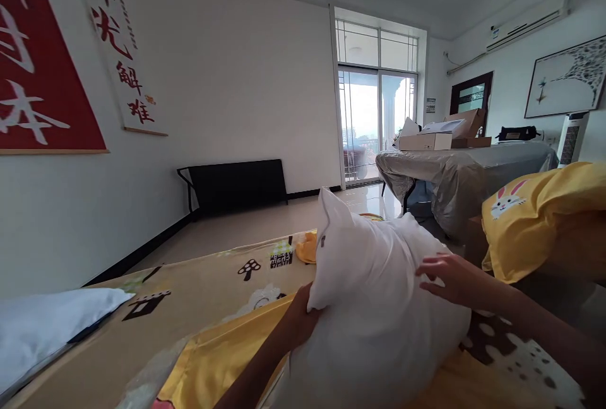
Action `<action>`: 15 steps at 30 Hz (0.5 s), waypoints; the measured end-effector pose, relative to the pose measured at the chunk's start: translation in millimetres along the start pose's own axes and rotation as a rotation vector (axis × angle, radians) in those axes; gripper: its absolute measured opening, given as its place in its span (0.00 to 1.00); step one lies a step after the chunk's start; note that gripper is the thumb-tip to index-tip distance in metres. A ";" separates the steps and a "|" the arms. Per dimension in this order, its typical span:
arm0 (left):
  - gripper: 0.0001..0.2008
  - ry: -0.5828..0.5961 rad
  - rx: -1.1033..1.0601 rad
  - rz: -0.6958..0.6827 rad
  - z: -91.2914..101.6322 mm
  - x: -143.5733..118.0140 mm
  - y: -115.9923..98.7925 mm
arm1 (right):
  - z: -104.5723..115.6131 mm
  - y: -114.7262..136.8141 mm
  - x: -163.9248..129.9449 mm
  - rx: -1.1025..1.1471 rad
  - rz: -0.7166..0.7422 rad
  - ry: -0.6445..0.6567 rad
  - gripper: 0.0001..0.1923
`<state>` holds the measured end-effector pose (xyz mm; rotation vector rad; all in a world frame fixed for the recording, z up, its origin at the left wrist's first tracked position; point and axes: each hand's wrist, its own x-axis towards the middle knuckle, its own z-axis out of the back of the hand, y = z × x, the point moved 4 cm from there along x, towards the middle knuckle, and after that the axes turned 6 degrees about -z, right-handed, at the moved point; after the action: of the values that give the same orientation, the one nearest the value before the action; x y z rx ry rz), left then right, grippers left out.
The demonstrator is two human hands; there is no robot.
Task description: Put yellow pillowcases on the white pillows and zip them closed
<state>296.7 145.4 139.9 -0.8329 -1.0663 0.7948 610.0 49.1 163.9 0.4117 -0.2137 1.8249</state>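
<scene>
A plump white pillow (374, 295) stands tilted in front of me, its upper corner pointing up. On its left side, my left hand (302, 319) is closed around the lower left corner. At the pillow's right side, my right hand (447, 278) has its fingers apart and lightly bent, by the white cloth; whether the fingertips press on it I cannot tell. Beneath my left forearm lies a yellow cloth, seemingly a pillowcase (237, 346), partly hidden by the arm and the pillow. Both rest on a beige printed cloth (199, 283).
Another white pillow (57, 320) lies at the left. A yellow pillow with a rabbit print (540, 219) is at the right. Beyond stands a plastic-covered table (440, 169) bearing boxes (423, 141). A black folded table (237, 185) leans near the wall.
</scene>
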 end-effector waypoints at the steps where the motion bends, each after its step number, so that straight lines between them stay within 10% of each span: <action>1: 0.13 0.082 0.084 -0.053 -4.3 -6.0 -7.4 | 24.6 12.2 16.5 0.068 -0.017 -0.116 0.17; 5: 0.16 0.262 0.305 -0.228 -13.6 -24.4 -31.3 | 81.1 61.6 97.9 0.379 0.093 -0.150 0.53; 9: 0.17 0.237 0.273 -0.156 1.0 -32.1 -19.7 | 51.1 99.8 145.7 0.616 0.096 0.202 0.35; 15: 0.46 0.163 0.001 0.050 31.2 -39.9 14.9 | 17.6 129.8 158.1 0.430 -0.015 -0.057 0.26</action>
<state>253.6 123.6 118.5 -0.9109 -0.9032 0.7557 450.4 145.9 249.3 0.7631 0.1474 1.8423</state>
